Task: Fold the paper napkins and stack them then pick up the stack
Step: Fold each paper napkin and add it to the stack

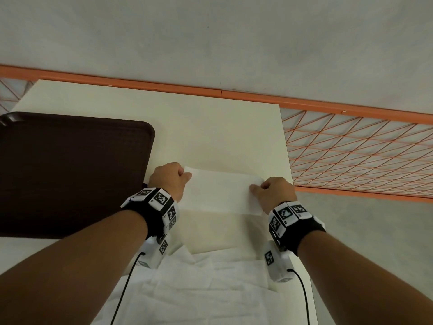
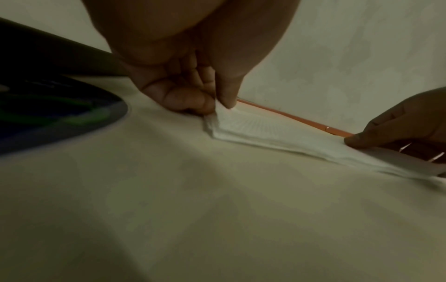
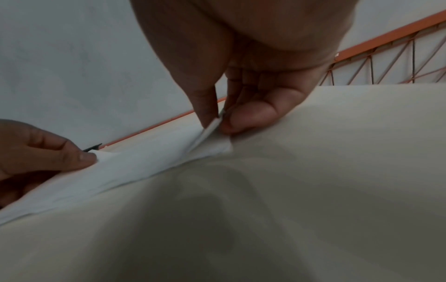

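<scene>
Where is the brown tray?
In the head view, the brown tray lies on the table, on the left, just beside the left hand.

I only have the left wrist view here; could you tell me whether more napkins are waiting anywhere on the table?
Observer: Yes, the head view shows a rumpled pile of unfolded napkins at the near edge of the table.
Operator: Thank you. What is the dark shape at my left?
Observer: A dark brown tray lying left of the left hand.
Operator: And how is the right hand gripping?
Observer: The right hand pinches the far right corner of the napkin between thumb and fingertips.
</scene>
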### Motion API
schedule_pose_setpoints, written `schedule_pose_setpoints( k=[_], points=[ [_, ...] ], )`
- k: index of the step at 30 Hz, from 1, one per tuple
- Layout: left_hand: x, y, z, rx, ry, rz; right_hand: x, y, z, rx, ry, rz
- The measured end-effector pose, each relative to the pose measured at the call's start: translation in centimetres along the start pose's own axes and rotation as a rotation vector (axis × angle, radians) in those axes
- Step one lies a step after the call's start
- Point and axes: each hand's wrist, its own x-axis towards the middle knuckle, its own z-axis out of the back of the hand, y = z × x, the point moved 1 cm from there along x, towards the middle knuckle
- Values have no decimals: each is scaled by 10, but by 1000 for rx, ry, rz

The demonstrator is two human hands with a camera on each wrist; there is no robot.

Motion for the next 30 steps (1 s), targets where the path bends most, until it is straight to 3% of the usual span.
schedule_pose_setpoints(
  k=[6,9,12,15,18,23,30],
  points=[
    [-6,-4,8,1,9,69,-5,-4,4,-78,1,-52],
    [-25,-7,23,23,43,1,-28,-6,18,-91,20,-32],
    [-62,-7,39,63,161,-176,-74,-6,29,-72,49,144],
    [-111,3,51,108,301,-303,-132,-8,22,-75,188,384],
    [-154,19,51,181,426,-354,-183,-17,3,-194,345,493],
    [-209,47,41,325,567,-404,-240,-41,-27,-303,408,476],
    [-244,41,16,371,550,-539,-262,-63,-41,-300,240,385]
  ],
)
